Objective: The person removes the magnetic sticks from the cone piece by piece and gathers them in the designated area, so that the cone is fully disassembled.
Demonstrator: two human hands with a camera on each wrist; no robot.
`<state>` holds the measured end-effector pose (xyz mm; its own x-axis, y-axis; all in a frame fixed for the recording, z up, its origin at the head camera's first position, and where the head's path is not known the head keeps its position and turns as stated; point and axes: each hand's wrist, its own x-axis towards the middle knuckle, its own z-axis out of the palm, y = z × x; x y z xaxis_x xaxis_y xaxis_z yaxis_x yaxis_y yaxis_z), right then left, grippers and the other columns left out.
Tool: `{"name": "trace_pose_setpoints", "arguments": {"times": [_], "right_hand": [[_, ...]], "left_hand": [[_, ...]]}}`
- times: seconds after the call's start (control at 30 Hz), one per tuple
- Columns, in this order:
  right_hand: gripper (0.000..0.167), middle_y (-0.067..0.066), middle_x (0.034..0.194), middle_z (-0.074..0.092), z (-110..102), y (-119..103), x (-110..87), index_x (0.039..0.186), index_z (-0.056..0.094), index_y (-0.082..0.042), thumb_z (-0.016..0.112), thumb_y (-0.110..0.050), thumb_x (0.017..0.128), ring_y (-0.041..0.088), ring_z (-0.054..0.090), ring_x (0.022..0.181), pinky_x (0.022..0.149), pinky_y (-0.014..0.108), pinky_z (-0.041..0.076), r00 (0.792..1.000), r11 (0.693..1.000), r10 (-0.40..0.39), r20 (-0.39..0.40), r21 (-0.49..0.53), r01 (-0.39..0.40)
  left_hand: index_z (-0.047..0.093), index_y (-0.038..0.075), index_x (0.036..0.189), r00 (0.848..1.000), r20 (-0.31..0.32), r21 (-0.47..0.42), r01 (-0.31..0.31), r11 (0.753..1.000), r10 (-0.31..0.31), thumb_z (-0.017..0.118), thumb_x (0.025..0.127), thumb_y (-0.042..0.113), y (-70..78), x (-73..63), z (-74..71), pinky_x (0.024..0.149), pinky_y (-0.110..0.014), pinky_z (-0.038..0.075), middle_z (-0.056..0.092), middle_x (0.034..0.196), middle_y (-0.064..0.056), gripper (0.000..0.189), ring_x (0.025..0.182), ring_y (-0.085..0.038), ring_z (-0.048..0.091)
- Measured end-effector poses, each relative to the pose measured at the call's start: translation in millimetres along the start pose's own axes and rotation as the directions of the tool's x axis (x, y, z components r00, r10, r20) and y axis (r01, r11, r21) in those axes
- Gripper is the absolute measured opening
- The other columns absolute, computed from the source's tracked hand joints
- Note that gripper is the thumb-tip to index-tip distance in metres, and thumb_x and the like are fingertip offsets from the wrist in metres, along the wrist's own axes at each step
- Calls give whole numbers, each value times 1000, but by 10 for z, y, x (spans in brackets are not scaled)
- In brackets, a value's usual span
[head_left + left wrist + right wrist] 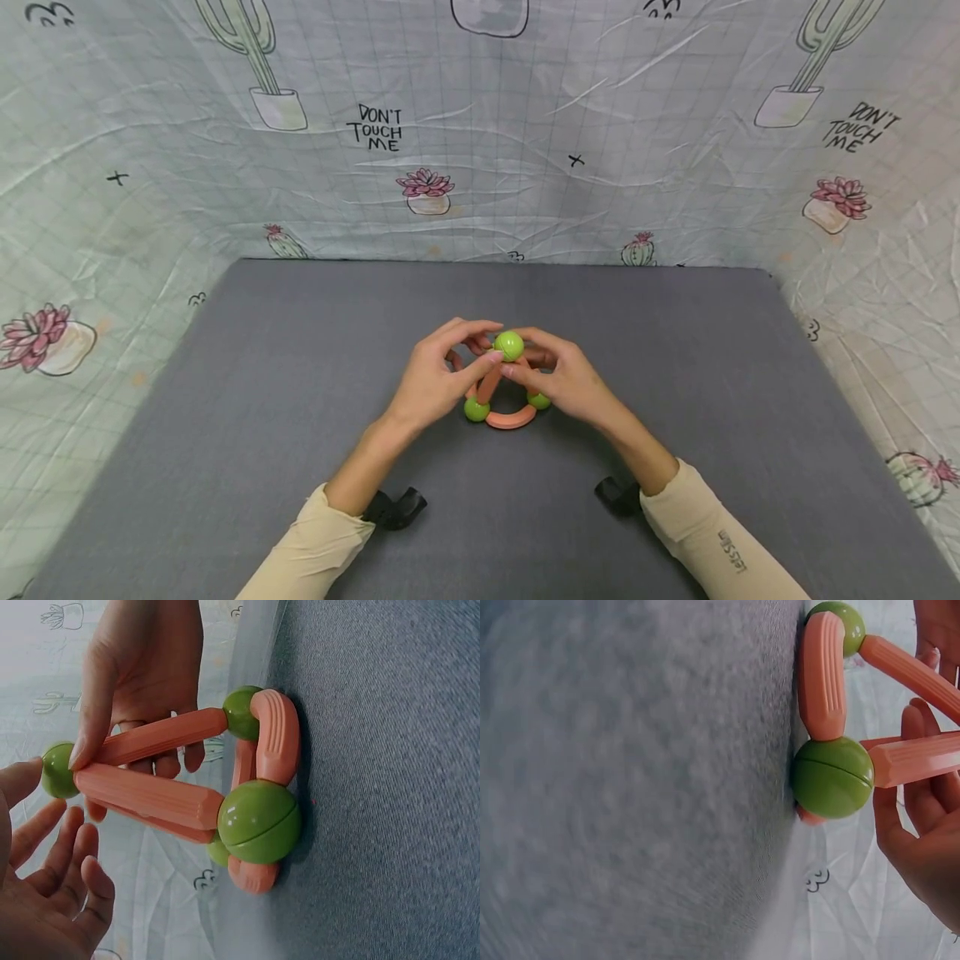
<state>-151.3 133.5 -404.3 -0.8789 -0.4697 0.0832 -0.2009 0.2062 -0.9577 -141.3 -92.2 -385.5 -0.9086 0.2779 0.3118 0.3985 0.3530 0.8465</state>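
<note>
A pyramid-shaped construction of green toy balls and orange sticks stands on the table, between both hands. Its base joins green balls (476, 409) with curved orange sticks (512, 418). Straight orange sticks (150, 795) lean inward and meet at a top green ball (509, 345). From the left, my left hand (438, 371) pinches this top ball with thumb and fingertip, its other fingers loosely bent below. My right hand (566, 375) holds the same ball from the right, thumb at the joint with the sticks. In the right wrist view, its fingers partly disappear behind a stick.
A grey cloth-like surface covers the table (247, 433). Behind and beside it hangs a creased fabric backdrop (495, 125) with cactus drawings. Black wrist-worn mounts (399, 510) show under both forearms, close over the table's front part.
</note>
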Motion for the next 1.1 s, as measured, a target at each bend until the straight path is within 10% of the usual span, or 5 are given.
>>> {"name": "trace_pose_setpoints", "arguments": {"times": [1.1], "right_hand": [[44,22,118,76,-5,-13,22,146,59,-7,67,-17,103,32,73,82,68,37,61,1000,1000,18,-10,6,-18]], "left_hand": [[73,25,122,994,53,-58,101,993,-98,79,94,32,97,89,108,58,-23,43,65,81,1,29,71,-15,61]]}}
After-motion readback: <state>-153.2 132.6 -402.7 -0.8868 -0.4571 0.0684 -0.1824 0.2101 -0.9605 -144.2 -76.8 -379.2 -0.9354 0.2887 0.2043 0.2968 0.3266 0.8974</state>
